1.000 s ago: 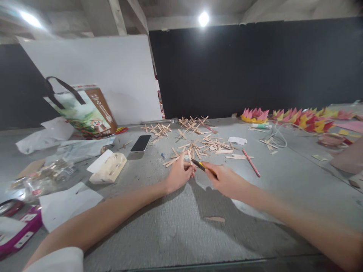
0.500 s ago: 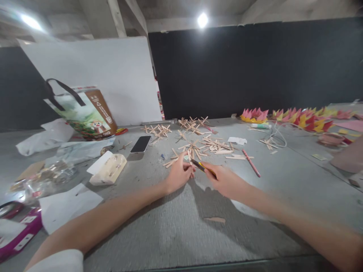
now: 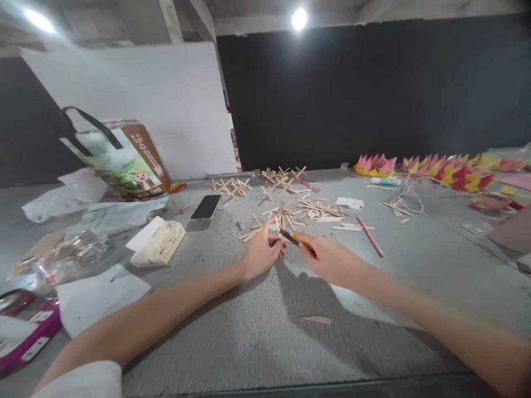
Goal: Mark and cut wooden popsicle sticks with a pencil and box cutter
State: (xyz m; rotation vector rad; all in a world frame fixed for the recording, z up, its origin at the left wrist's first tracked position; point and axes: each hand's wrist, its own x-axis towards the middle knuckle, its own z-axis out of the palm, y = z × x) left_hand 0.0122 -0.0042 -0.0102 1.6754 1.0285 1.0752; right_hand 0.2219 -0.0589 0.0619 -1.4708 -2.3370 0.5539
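Over the grey table (image 3: 232, 331), my left hand (image 3: 262, 251) pinches a thin wooden craft stick (image 3: 277, 223) upright between its fingers. My right hand (image 3: 329, 257) is wrapped round a yellow and black utility knife (image 3: 292, 237), its dark front end against the stick beside my left fingertips. Fingers hide part of the stick and most of the knife's handle. Just beyond my hands lie loose craft sticks (image 3: 318, 209) and several crossed stick pieces (image 3: 282, 179). A wood sliver (image 3: 316, 319) rests nearer me on the table.
A phone (image 3: 206, 207), a tissue pack (image 3: 160, 243) and a shopping bag (image 3: 128, 160) stand to the left, with plastic wrappers (image 3: 70, 257). Rightward are a pink pencil-like stick (image 3: 370, 236), a glue stick (image 3: 385, 181), a white cable (image 3: 415, 196) and folded paper flowers (image 3: 375, 164).
The camera view has shifted slightly. My right hand and the knife have moved a little against the craft stick; my left hand keeps its pinch.
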